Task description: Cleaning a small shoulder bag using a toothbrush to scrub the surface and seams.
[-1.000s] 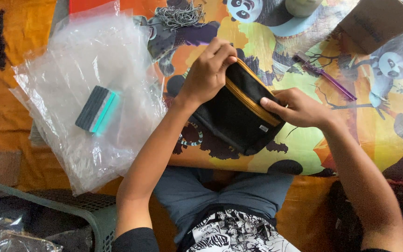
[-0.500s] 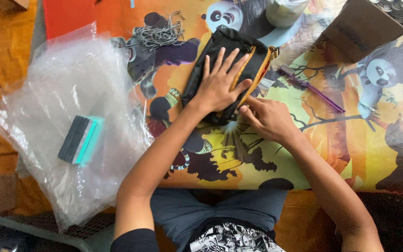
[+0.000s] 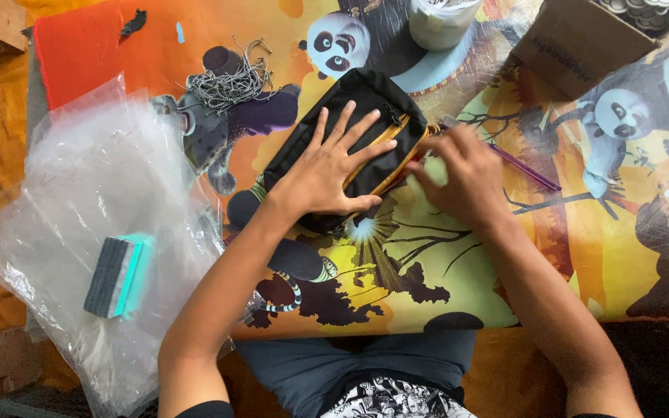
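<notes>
pouch [image 3: 350, 116] under left hand [image 3: 327, 174], right hand [image 3: 466, 178] at zip

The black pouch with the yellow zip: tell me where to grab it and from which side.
Probably take the black pouch by its far rounded end, coming from the top of the table. That end lies bare, while the left hand presses flat on the middle and the right hand crowds the zip edge. The pouch lies flat and looks soft, so a pinch should hold.

**Cloth, plastic, card and cord**

The black pouch [image 3: 350, 116] looks like matt woven cloth with a yellow-orange zip edge. The tablecloth [image 3: 582, 255] is glossy, smooth printed plastic. The clear bags [image 3: 102, 178] are thin, shiny, crinkled film. The box [image 3: 574, 46] is matt brown cardboard. The cords [image 3: 230, 81] look braided, grey.
</notes>
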